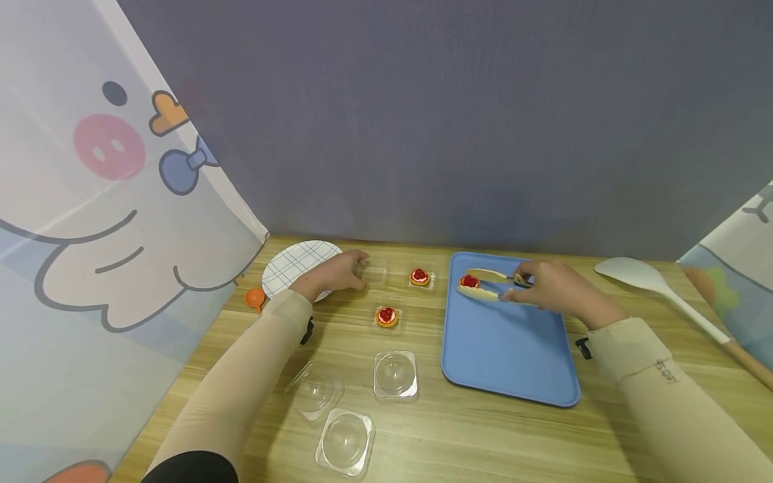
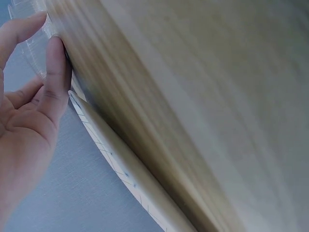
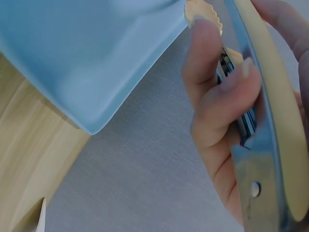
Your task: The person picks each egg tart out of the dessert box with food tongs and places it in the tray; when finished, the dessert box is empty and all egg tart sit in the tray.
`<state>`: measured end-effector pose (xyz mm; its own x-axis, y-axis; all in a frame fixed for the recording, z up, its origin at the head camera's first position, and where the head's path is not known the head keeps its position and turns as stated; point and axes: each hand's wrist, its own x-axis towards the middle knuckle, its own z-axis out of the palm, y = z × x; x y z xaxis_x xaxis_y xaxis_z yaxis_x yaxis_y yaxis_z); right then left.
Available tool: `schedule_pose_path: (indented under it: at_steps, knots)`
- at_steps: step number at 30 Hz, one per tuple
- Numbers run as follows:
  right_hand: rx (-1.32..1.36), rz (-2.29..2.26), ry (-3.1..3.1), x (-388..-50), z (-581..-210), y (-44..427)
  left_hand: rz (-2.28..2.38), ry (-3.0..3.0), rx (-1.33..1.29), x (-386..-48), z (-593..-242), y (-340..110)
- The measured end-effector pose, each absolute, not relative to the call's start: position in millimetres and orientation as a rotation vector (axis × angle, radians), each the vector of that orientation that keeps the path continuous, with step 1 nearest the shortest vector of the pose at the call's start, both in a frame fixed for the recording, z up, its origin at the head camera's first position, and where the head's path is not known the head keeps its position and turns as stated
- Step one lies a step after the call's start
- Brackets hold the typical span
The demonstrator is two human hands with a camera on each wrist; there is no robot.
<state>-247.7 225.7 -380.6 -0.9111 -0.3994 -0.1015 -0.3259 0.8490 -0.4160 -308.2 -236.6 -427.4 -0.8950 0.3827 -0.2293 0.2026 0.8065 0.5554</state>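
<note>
My right hand grips a pair of metal tongs with cream-coloured sides. Its tips stand on either side of a small red-topped fruit tart at the upper left of the blue tray. My left hand holds a clear plastic box by its side, thumb and fingers at its edges; the left wrist view shows the fingertips against the clear wall. Two more tarts sit in clear boxes nearby, one tart farther back and another tart nearer me.
A white checked plate lies behind my left wrist, beside an orange spoon. Several clear plastic pieces, including a square box, lie at the front. A large white spoon with a wooden handle is at the right.
</note>
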Motion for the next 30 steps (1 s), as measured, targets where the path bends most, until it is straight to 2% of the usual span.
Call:
schedule_pose_path:
  at_steps: [17,24,30]
  knots:
    - [-0.531,-0.579,2.893,-227.8,-378.1,231.6,0.704,2.676,0.464,-301.9,-420.9,-233.0]
    - [-0.491,-0.640,2.858,-221.5,-380.7,235.4,0.599,2.718,0.452,-285.6,-403.8,-242.1]
    - [-0.506,-0.653,2.883,-215.4,-376.7,236.2,0.731,2.712,0.571,-267.2,-392.5,-248.9]
